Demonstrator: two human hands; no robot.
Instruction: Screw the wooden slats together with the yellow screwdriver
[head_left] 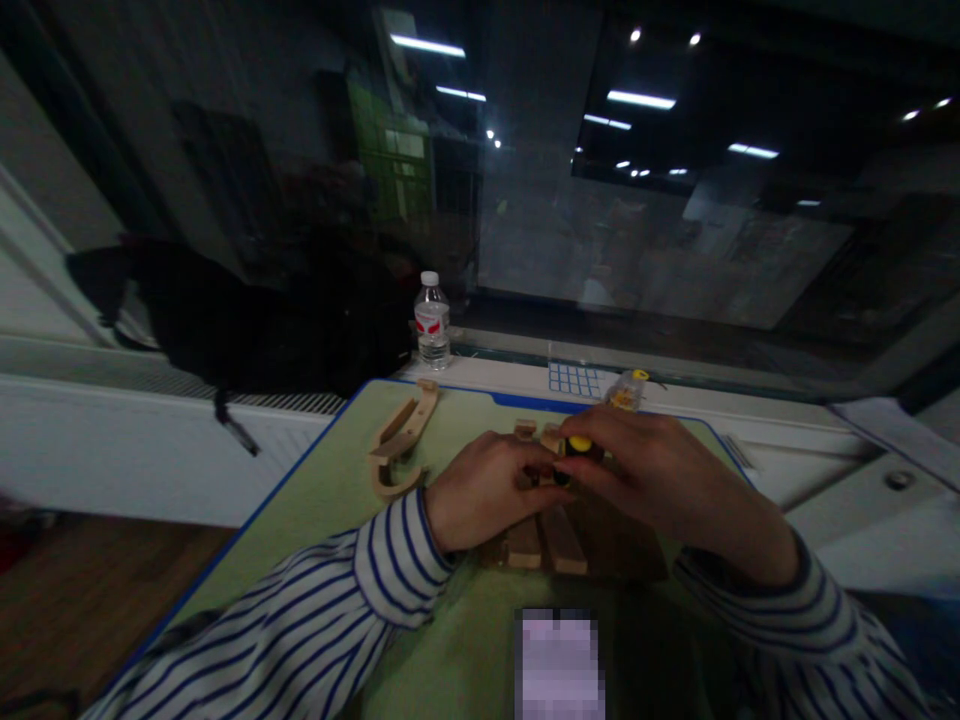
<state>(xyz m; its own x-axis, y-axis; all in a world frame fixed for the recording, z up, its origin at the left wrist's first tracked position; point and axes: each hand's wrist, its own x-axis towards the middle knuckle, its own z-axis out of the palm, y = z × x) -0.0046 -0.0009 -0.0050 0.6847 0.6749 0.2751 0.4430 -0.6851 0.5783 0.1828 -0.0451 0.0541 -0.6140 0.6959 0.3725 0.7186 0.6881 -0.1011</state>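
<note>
Wooden slats (564, 540) lie side by side on a brown board (626, 550) over the green table. My left hand (491, 488) rests over the slats, its fingers bent around something too small and dark to make out. Just to its right, my right hand (645, 465) pinches a small black and yellow object (580, 443) between thumb and fingers, close above the wood. The fingertips of both hands nearly meet. Curved wooden pieces (405, 432) joined together lie at the left of the table.
A water bottle (433, 322) stands on the sill behind the green table (300, 520). Near it are a blue grid (574, 380) and a clear package (627, 391) with yellow parts. A black bag (225, 320) lies left. A blurred-out rectangle (559, 665) is at the front.
</note>
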